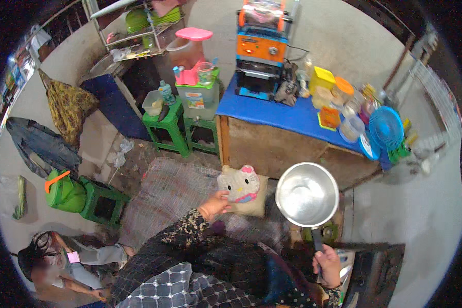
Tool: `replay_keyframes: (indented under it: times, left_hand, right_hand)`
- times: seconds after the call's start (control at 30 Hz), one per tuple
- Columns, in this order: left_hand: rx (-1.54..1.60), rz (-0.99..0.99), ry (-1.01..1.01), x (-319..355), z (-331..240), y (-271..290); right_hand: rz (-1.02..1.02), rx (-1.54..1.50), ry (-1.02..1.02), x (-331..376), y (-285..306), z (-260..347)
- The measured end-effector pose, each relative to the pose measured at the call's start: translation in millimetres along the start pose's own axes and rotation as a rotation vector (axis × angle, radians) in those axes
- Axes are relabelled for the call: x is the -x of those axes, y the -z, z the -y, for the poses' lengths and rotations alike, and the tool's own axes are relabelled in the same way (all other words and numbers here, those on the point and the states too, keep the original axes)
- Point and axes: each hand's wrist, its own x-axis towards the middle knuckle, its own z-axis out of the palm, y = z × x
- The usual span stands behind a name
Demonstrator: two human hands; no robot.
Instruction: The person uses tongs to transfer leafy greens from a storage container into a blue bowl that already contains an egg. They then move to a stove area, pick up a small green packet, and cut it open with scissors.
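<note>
My right hand [327,265] grips the dark handle of a shiny steel saucepan [307,194], held up level with its empty bowl facing me, in front of a wooden counter. My left hand [215,204] reaches forward and touches the left edge of a cream cushion with a cartoon cat face [243,191], which lies on a grey woven mat [169,192] on the floor. My patterned sleeves fill the lower middle of the view.
A wooden counter with a blue top [277,115] carries an orange sealing machine [261,49], jars and a blue fan [386,128]. Green stools [165,126] hold containers. A green bag [64,192] sits on another stool. A person [61,264] sits at lower left.
</note>
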Motion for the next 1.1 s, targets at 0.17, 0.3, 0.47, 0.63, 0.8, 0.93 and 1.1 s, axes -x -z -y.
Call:
replay_keyframes:
  times: [0.17,0.3,0.47,0.63,0.8,0.93,1.1]
  left_hand:
    - [-0.335,-0.180,-0.095,-78.0,14.6,139.3]
    - [-0.074,-0.457,-0.063,-100.7,-13.4,207.4]
    - [0.412,-0.674,-0.171,-103.2,-65.1,217.4]
    - [0.408,-0.607,-0.185,-124.8,-53.3,263.0]
    - [0.352,-0.556,-0.113,-208.8,-49.1,273.8]
    - [0.307,-0.515,-0.075,-301.7,-34.2,293.6]
    - [-0.028,-0.692,-0.170,-413.9,-22.8,331.7]
  right_hand:
    - [0.221,0.059,-0.102,-115.1,-89.0,-6.5]
    - [0.415,0.380,-0.093,-205.7,-151.7,-10.4]
    - [0.713,0.405,-0.227,-317.8,-212.7,-23.1]
    - [0.762,0.497,-0.184,-401.8,-261.8,-59.9]
    - [0.695,0.365,-0.289,-467.0,-304.5,-95.4]
    - [0.687,0.428,-0.344,-504.1,-339.5,-105.2]
    - [0.615,0.444,-0.367,-554.9,-376.3,-137.2]
